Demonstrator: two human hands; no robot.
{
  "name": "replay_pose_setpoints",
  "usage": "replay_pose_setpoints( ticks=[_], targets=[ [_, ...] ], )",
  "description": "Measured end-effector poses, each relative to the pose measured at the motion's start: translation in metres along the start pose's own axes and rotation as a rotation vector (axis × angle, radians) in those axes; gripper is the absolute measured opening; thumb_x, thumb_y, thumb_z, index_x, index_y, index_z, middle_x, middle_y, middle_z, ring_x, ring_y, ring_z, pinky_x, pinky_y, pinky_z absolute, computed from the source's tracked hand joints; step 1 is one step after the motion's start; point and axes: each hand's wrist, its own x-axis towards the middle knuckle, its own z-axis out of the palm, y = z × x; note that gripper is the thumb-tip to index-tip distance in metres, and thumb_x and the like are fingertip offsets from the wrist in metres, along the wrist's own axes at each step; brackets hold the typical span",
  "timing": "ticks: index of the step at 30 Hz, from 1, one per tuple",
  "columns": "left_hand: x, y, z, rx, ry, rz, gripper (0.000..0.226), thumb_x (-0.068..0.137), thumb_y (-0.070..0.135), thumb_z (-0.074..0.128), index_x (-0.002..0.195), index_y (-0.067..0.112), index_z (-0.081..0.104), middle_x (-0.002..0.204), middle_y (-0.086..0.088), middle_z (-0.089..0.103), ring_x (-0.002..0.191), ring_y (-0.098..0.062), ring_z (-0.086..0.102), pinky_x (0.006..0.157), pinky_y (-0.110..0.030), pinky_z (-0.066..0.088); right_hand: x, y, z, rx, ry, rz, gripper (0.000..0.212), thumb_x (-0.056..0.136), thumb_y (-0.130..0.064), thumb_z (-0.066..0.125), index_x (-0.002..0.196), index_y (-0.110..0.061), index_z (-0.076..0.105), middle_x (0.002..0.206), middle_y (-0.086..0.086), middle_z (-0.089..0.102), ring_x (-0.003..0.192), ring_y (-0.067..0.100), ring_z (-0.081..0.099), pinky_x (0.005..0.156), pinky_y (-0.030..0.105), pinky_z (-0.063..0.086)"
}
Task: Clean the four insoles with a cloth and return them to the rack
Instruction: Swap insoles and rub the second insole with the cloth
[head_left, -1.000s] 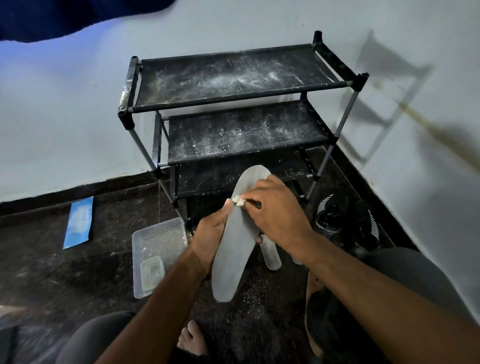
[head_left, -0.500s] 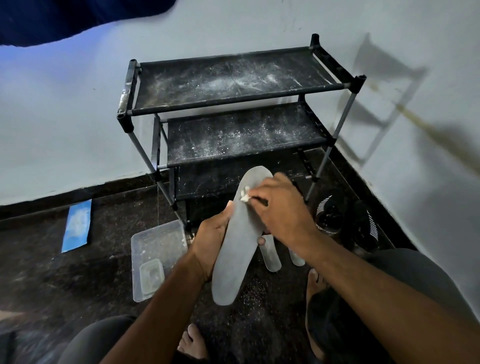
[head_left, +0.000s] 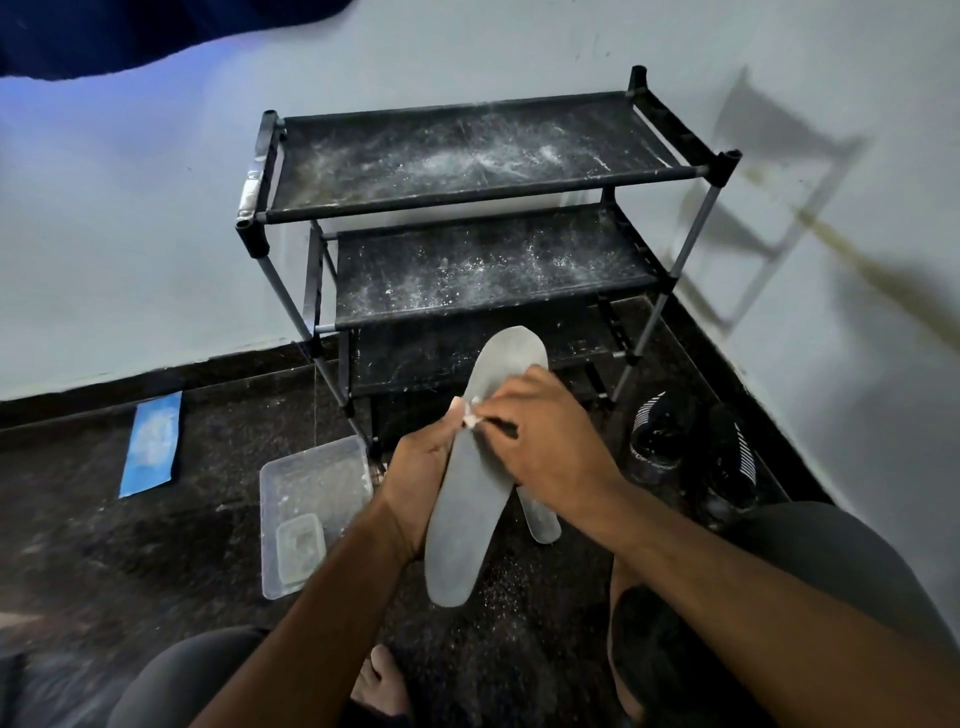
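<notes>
A grey insole (head_left: 470, 483) is gripped from below by the left hand (head_left: 421, 470). A small white cloth (head_left: 471, 418) is pinched against its upper part by the right hand (head_left: 545, 441). The dusty rack (head_left: 467, 202) is seen at twelve o'clock, with a second insole (head_left: 543, 519) lying on the floor at three o'clock of the held one.

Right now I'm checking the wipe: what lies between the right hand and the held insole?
In the head view, a small white cloth sits pinched under the right hand, against the grey insole.
</notes>
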Motion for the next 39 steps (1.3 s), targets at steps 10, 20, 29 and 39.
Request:
replay_pose_setpoints(
  ticks=[10, 20, 29, 39],
  targets=[
    [-0.004, 0.0, 0.001, 0.016, -0.064, 0.003, 0.068, 0.108, 0.054, 0.029, 0.123, 0.004, 0.073, 0.108, -0.029, 0.07, 0.08, -0.033, 0.065, 0.076, -0.037, 0.055, 0.022, 0.021, -0.027, 0.106, 0.255, 0.27, 0.016, 0.081, -0.021, 0.078, 0.096, -0.015, 0.077, 0.086, -0.005, 0.071, 0.086, 0.011, 0.055, 0.075, 0.024, 0.048],
    [-0.001, 0.0, -0.005, 0.064, 0.021, 0.062, 0.065, 0.107, 0.055, 0.031, 0.126, 0.007, 0.071, 0.117, -0.028, 0.069, 0.085, -0.033, 0.066, 0.082, -0.042, 0.048, 0.018, 0.017, -0.028, 0.064, 0.133, 0.224, 0.017, 0.085, -0.025, 0.074, 0.101, -0.018, 0.076, 0.088, -0.005, 0.069, 0.087, 0.009, 0.05, 0.075, 0.026, 0.046],
    [0.005, -0.002, -0.007, 0.024, 0.149, 0.072, 0.057, 0.105, 0.049, 0.041, 0.122, 0.002, 0.068, 0.093, -0.014, 0.073, 0.074, -0.023, 0.07, 0.064, -0.032, 0.06, 0.007, 0.009, -0.013, 0.012, -0.174, 0.131, 0.016, 0.088, -0.03, 0.068, 0.101, -0.023, 0.075, 0.092, -0.008, 0.067, 0.09, 0.007, 0.045, 0.078, 0.025, 0.042],
    [0.013, -0.004, -0.015, 0.019, 0.167, 0.077, 0.058, 0.107, 0.05, 0.035, 0.118, 0.005, 0.069, 0.094, -0.011, 0.076, 0.076, -0.021, 0.073, 0.065, -0.031, 0.061, 0.006, 0.007, -0.018, 0.318, -0.314, 0.2, 0.011, 0.078, -0.025, 0.08, 0.086, -0.019, 0.078, 0.078, -0.012, 0.069, 0.07, 0.004, 0.063, 0.064, 0.019, 0.051]
  ],
)
